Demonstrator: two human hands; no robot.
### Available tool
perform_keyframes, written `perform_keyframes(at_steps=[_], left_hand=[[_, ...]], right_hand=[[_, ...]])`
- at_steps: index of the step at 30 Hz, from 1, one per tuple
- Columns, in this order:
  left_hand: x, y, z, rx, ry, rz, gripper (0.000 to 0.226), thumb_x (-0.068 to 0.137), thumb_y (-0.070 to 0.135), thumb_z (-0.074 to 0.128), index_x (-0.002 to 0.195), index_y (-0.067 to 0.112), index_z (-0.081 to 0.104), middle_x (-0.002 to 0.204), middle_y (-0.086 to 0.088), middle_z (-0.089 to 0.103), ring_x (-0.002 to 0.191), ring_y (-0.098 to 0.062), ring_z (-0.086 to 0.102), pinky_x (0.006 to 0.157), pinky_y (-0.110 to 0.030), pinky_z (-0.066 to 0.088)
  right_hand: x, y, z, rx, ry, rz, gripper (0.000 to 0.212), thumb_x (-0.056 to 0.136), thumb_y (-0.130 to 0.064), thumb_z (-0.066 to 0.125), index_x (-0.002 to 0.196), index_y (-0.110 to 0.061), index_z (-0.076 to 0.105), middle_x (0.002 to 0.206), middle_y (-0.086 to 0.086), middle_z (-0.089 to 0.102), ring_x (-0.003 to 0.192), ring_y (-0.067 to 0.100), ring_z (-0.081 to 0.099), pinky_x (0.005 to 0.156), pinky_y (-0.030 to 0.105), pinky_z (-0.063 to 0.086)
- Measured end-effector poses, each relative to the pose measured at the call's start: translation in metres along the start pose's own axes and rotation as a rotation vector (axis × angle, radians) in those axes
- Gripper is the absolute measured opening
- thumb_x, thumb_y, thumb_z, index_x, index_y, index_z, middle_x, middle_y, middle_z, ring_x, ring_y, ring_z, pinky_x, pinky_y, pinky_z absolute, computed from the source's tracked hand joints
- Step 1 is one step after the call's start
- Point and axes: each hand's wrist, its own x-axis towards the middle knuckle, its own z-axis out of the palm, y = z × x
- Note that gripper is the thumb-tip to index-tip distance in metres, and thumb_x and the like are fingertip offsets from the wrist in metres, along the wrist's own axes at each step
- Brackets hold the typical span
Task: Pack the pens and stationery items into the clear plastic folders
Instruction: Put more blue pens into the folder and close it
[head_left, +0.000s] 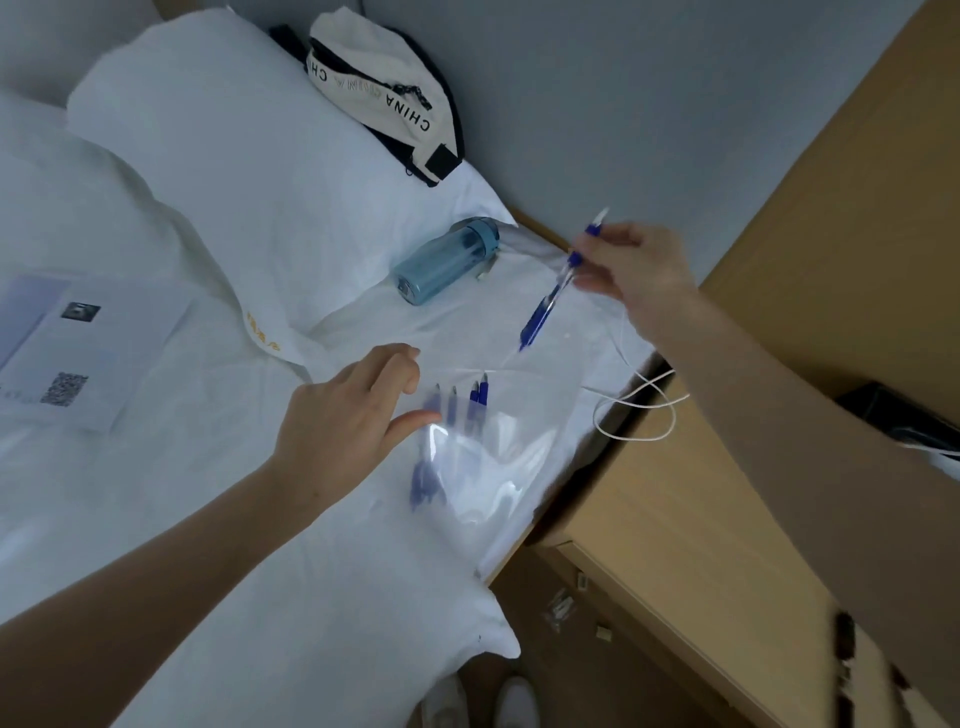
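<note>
- I am holding one blue pen (550, 296) in my right hand (636, 270); the fingers (592, 283) are curling round its upper barrel and pinching it, so its tip is hanging down toward the folder's mouth, ready to slide in.
- My left hand (345, 423) is resting on the bed (218, 519) at the near corner of the clear plastic folder (498, 467); its fingers are relaxed and spread, thumb (415, 418) touching the plastic, gripping nothing. I judge it is pinning the slippery sleeve so that it does not shift.
- Just past my left fingertips, several blue pens (470, 402) are lying inside the folder, tips poking toward its open edge; glare is blurring them, so I cannot count them exactly.
- Beyond the right fingers' pen a blue water bottle (447, 260) is lying on its side, and a white cable (641, 410) is looping off the bed edge below my right wrist.
- Well to the left of my left fingers a printed sheet (88, 353) is lying flat.
</note>
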Motion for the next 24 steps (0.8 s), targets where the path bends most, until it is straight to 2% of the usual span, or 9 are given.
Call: perform_keyframes(at_steps=[2,5,9,12,16,19,21,22,24], left_hand=[[-0.004,0.010,-0.004,-0.008,0.005,0.020,0.040,0.084,0.054,0.045,0.089,0.015,0.039,0.086,0.000,0.068,0.046,-0.011,0.054,0.050,-0.007,0.002],[-0.011,0.024,-0.007,-0.030,0.015,0.065,0.037,0.085,0.051,0.047,0.088,0.016,0.039,0.091,-0.001,0.069,0.046,-0.011,0.053,0.050,-0.005,0.003],[-0.017,0.038,-0.008,-0.038,0.033,0.111,0.036,0.085,0.049,0.049,0.087,0.015,0.038,0.096,-0.002,0.071,0.050,-0.012,0.059,0.055,-0.004,0.003],[-0.023,0.047,-0.008,-0.051,0.037,0.146,0.036,0.085,0.049,0.050,0.086,0.015,0.037,0.098,-0.002,0.071,0.052,-0.012,0.061,0.052,-0.006,0.004],[-0.030,0.059,-0.007,-0.042,0.055,0.205,0.036,0.085,0.049,0.052,0.086,0.016,0.038,0.098,-0.001,0.071,0.054,-0.011,0.062,0.046,-0.013,0.019],[-0.034,0.066,-0.006,-0.050,0.054,0.217,0.035,0.086,0.048,0.052,0.087,0.016,0.038,0.100,0.000,0.071,0.056,-0.011,0.063,0.045,-0.014,0.020],[-0.036,0.069,-0.005,-0.048,0.048,0.217,0.036,0.086,0.049,0.051,0.087,0.016,0.038,0.100,0.000,0.071,0.055,-0.011,0.063,0.046,-0.014,0.021],[-0.037,0.070,-0.004,-0.044,0.049,0.218,0.036,0.086,0.049,0.051,0.087,0.016,0.038,0.100,0.000,0.071,0.055,-0.011,0.062,0.046,-0.014,0.021],[-0.038,0.072,-0.005,-0.033,0.057,0.221,0.037,0.085,0.049,0.053,0.087,0.015,0.038,0.098,0.000,0.071,0.055,-0.012,0.063,0.047,-0.014,0.021]], right_hand=[[-0.015,0.013,0.004,-0.177,-0.113,0.131,0.015,0.084,-0.002,0.069,0.077,-0.010,0.057,0.065,0.005,0.067,0.053,0.012,0.065,0.059,0.025,0.058],[-0.034,0.038,0.004,-0.387,-0.167,0.295,0.016,0.080,0.001,0.072,0.078,-0.002,0.057,0.082,0.020,0.066,0.068,0.026,0.067,0.075,0.038,0.059],[-0.047,0.069,0.005,-0.573,-0.207,0.406,0.021,0.078,0.002,0.073,0.071,0.001,0.054,0.062,0.017,0.064,0.058,0.026,0.065,0.068,0.036,0.059],[-0.048,0.088,0.003,-0.724,-0.245,0.494,0.025,0.080,-0.003,0.072,0.065,-0.002,0.053,0.044,0.008,0.061,0.064,0.024,0.067,0.082,0.033,0.057],[-0.050,0.105,-0.006,-0.820,-0.279,0.650,0.022,0.084,-0.004,0.070,0.067,0.001,0.058,0.045,0.009,0.063,0.067,0.021,0.066,0.093,0.032,0.051],[-0.051,0.117,-0.014,-0.829,-0.287,0.749,0.017,0.087,-0.001,0.065,0.072,0.006,0.059,0.046,0.013,0.062,0.061,0.023,0.066,0.086,0.032,0.055],[-0.053,0.122,-0.018,-0.841,-0.300,0.797,0.020,0.091,-0.002,0.060,0.073,0.006,0.058,0.044,0.013,0.061,0.046,0.021,0.064,0.070,0.026,0.057],[-0.054,0.123,-0.020,-0.843,-0.296,0.800,0.020,0.091,-0.002,0.059,0.073,0.005,0.057,0.044,0.012,0.061,0.042,0.020,0.063,0.068,0.025,0.057],[-0.054,0.127,-0.024,-0.850,-0.273,0.745,0.018,0.090,-0.003,0.062,0.074,0.004,0.056,0.055,0.011,0.065,0.052,0.019,0.063,0.073,0.026,0.056]])
